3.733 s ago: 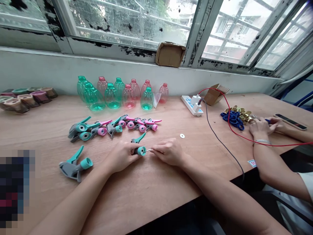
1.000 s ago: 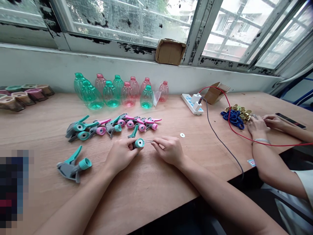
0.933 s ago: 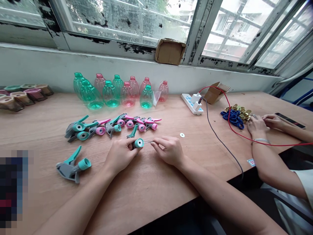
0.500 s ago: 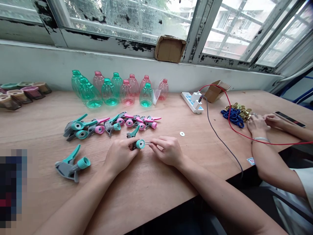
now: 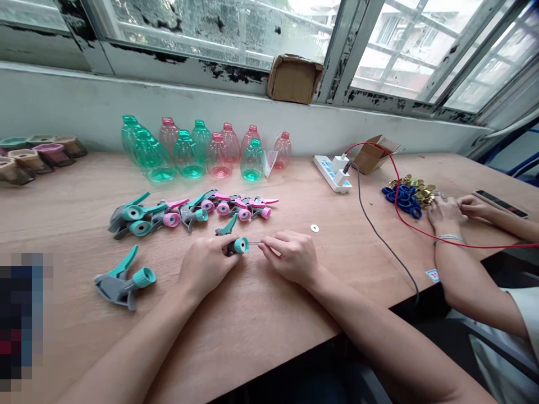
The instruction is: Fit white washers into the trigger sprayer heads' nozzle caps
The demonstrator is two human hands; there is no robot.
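My left hand is closed round a grey and teal trigger spray head, its teal collar facing right with a pale disc inside. In my right hand is a pair of thin metal tweezers, pinched between the fingertips. Their tips point left at the collar's opening; whether they touch the disc I cannot tell. A loose white washer lies flat on the table beyond my right hand. One more teal spray head rests left of my left hand. Behind, several pink and teal spray heads lie in a row.
Several green and pink clear bottles stand along the wall. A white power strip with red and grey cables is right of them. At far right, a co-worker's hands are beside blue rings and gold pieces. Shaded boxes sit far left.
The tweezers have drawn slightly to the right, away from the collar, and their prongs look closer together. My left hand keeps the spray head in nearly the same place.
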